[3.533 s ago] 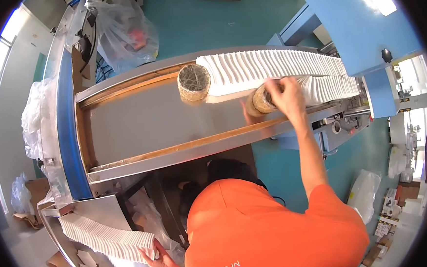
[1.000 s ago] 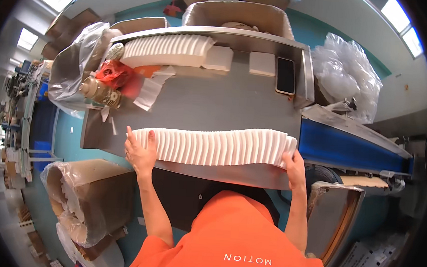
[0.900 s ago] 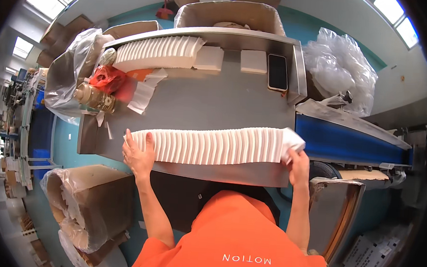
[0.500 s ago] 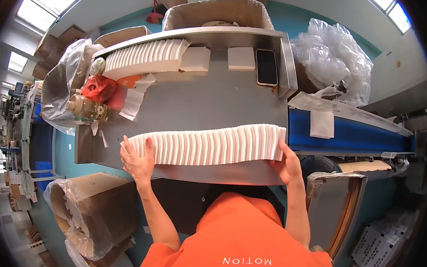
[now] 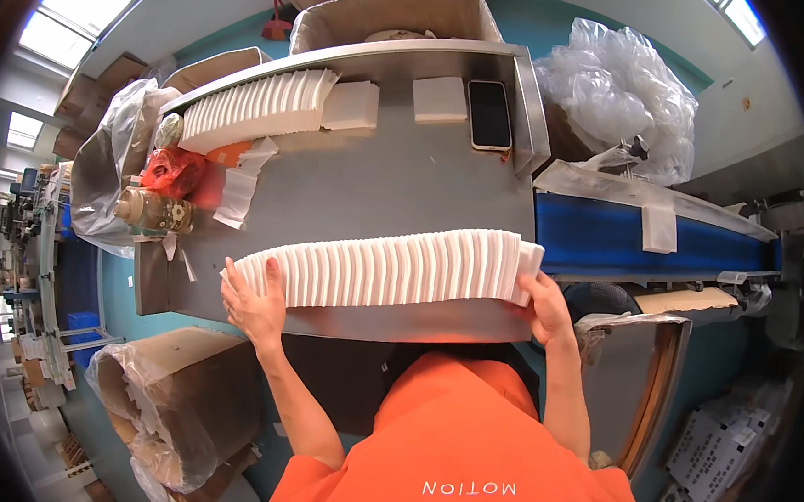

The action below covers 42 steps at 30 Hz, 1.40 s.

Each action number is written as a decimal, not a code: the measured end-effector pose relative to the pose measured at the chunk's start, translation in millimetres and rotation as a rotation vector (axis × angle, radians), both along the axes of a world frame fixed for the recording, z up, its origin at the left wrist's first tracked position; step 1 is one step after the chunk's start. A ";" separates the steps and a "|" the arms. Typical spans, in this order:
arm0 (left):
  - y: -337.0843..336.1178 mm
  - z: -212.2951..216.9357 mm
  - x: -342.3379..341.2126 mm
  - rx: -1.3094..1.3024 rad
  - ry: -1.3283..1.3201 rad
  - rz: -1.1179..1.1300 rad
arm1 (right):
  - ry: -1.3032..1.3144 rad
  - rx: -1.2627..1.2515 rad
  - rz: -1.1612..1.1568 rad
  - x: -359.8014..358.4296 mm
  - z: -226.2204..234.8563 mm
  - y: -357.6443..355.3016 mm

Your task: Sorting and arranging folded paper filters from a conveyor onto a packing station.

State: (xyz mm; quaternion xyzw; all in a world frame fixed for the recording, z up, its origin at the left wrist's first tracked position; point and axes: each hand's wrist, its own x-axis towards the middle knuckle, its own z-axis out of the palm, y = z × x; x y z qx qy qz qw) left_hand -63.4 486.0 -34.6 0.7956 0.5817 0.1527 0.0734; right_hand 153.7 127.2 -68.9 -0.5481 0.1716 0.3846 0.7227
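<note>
A long, slightly curved row of white folded paper napkins [image 5: 373,269] stands on edge along the near side of the metal table [image 5: 369,189]. At its left end my left hand [image 5: 256,308] rests with thumb and fingers spread against the napkins. My right hand [image 5: 550,308] is closed on a small napkin bundle [image 5: 529,270] at the right end, set slightly off from the row and at the table's right edge. Part of the right fingers is hidden behind that bundle.
Another napkin row [image 5: 259,109], flat napkin stacks [image 5: 439,100] and a phone [image 5: 489,116] lie along the table's raised back rim. A bottle [image 5: 154,210] and red plastic bag [image 5: 175,173] are at left. A blue conveyor belt [image 5: 592,235] at right carries a white napkin stack [image 5: 659,230].
My right hand has drawn a small bundle slightly rightward from the row's end. The napkin stack on the belt has moved right. My left hand stays at the row's left end.
</note>
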 end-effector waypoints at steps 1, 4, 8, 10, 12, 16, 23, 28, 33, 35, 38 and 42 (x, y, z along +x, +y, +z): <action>-1.4 1.9 0.1 -0.008 -0.012 -0.005 | -0.141 -0.127 0.087 -0.7 -13.1 -10.7; -0.1 -0.5 -1.9 -0.013 -0.003 -0.010 | -0.068 0.046 -0.280 11.8 -0.8 -4.3; -5.9 -1.1 5.7 -0.025 0.006 -0.027 | -0.645 -0.436 0.264 -5.1 25.6 36.2; -8.7 1.2 6.1 -0.031 -0.001 0.008 | -0.561 -0.339 0.239 -5.1 10.6 39.1; -8.3 1.8 5.7 -0.034 -0.007 0.006 | -0.165 0.012 -0.043 -3.6 -0.9 35.1; -7.6 1.3 4.7 -0.047 -0.005 0.008 | 0.071 0.103 -0.019 -2.2 3.0 4.8; -11.6 1.0 13.3 -0.064 0.000 -0.025 | -0.410 -0.264 -0.103 7.3 3.8 25.7; -15.2 4.3 20.1 -0.064 0.023 -0.029 | -0.463 -0.261 0.109 1.2 11.9 41.4; -13.2 0.0 15.6 -0.043 0.026 -0.035 | -0.045 0.038 -0.052 2.0 -4.3 6.8; -14.0 2.3 18.2 -0.057 0.028 -0.040 | -0.025 0.028 -0.279 5.1 -1.4 1.4; -19.2 2.7 26.3 -0.083 0.013 -0.085 | -0.276 -0.151 -0.164 7.8 -10.6 11.7; -22.0 3.2 29.3 -0.030 0.017 -0.128 | -0.603 -0.373 0.150 -6.8 18.4 46.8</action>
